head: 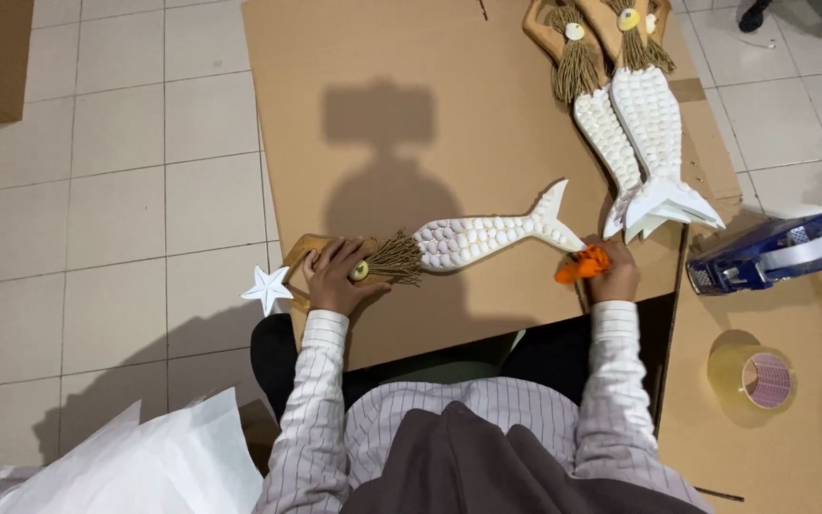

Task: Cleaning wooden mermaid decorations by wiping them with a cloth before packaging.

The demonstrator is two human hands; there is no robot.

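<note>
- Pale floor tiles [116,190] fill the left of the frame; a large flat cardboard sheet [430,124] covers the middle and carries the work.
- On the sheet's lower part lies a wooden mermaid figure [468,240], its long axis nearly level across the frame, head end to the left, white forked tail pointing right and slightly up.
- Its body is covered in white shells, with a tuft of brown fibre hair near the head.
- The left hand [335,278] presses flat on the head end, fingers spread over the wood, hiding most of the head.
- A white star [267,288] sits just beside that hand, at the sheet's left edge.
- The right hand [613,273] is curled around an orange cloth [582,265], touching the tail tip.
- Both striped sleeves reach up from the bottom of the frame.
- Two more mermaid figures [635,114] lie at upper right, tops cut off.
- At right lie a blue tape dispenser [777,252] and a tape roll [752,378].
- White paper [145,466] shows at lower left.
</note>
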